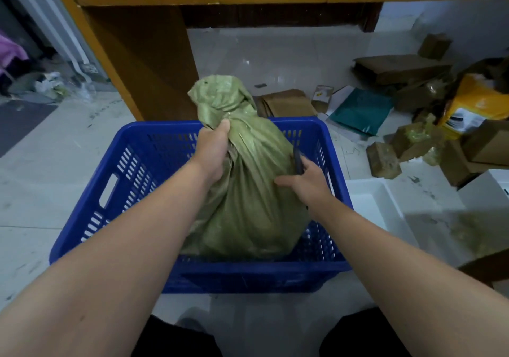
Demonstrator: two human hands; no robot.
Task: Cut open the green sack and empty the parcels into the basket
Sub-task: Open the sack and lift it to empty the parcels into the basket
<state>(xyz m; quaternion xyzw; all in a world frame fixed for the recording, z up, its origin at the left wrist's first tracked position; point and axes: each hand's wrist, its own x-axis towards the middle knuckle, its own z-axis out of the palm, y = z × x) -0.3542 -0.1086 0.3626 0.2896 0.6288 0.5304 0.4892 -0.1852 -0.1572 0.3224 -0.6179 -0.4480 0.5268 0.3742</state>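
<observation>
Sack (248, 191) in basket (132, 164) — boxes (413, 147) right.

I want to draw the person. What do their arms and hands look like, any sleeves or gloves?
Both arms are bare all the way up, with no sleeves showing. The left hand and right hand wear no gloves. I see no rings, watch or bracelets.

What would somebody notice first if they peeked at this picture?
First, the big green sack standing upright inside the bright blue basket in the middle of the floor, its top still knotted. The left hand grips it just below the knot, while the right hand holds a dark tool against its side. Brown cardboard boxes lie scattered at the right.
</observation>
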